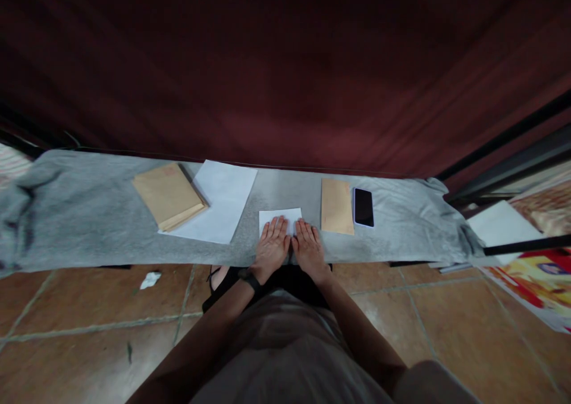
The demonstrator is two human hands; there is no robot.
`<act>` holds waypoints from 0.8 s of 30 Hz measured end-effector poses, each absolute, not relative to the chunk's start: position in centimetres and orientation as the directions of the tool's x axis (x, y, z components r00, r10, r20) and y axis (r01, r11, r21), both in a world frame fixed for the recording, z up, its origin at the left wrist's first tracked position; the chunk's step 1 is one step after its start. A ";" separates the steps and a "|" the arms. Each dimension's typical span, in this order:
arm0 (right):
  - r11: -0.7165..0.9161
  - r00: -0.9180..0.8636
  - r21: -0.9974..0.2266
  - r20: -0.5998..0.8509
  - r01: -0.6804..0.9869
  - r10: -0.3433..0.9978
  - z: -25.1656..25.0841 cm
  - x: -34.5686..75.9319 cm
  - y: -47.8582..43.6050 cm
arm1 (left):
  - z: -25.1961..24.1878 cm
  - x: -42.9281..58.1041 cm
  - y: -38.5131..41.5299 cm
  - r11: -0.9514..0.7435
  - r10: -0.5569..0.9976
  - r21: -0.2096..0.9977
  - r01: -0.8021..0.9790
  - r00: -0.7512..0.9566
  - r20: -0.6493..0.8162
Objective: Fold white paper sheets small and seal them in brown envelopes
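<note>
My left hand point(272, 248) and my right hand point(308, 248) lie flat side by side, fingers stretched out, on a small folded white paper point(281, 214) near the front edge of a grey cloth-covered surface point(89, 231). Both palms press on the paper's near part, so only its far strip shows. A single brown envelope point(336, 213) lies just right of my right hand. A black band sits on my left wrist.
A stack of brown envelopes point(168, 194) rests on a white sheet point(218, 200) to the left. A black phone point(363, 207) lies right of the single envelope. A dark red curtain hangs behind. White paper point(502, 224) and a colourful print point(542, 279) are at the right; tiled floor below.
</note>
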State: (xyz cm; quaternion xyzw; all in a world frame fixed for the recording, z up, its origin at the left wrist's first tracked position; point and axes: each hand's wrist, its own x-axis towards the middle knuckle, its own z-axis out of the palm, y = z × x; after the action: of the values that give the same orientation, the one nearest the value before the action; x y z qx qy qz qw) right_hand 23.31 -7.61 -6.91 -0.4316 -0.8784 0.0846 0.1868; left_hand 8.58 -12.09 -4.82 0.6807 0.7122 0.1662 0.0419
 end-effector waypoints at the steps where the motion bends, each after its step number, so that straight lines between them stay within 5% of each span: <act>1: 0.613 -0.559 -0.307 0.252 0.728 0.790 -6.8 23.4 -7.6 | -4.9 8.6 -12.1 0.016 0.984 0.280 0.960 -0.065 0.165; 14: 0.654 -0.649 -0.369 0.157 0.661 0.745 -5.2 18.5 -5.3 | -5.3 7.3 -10.8 0.004 0.995 0.108 0.994 -0.014 0.098; 24: 0.594 -0.564 -0.354 0.196 0.722 0.802 -6.7 20.4 -4.2 | -5.8 5.9 -10.5 0.107 0.978 0.173 0.979 -0.135 0.159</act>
State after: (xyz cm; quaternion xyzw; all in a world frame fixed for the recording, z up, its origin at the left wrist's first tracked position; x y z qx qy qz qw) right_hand 20.38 -4.23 -6.73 -0.4350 -0.8764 0.1175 0.1702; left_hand 5.93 -10.50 -5.76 0.6576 0.7440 0.1185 -0.0023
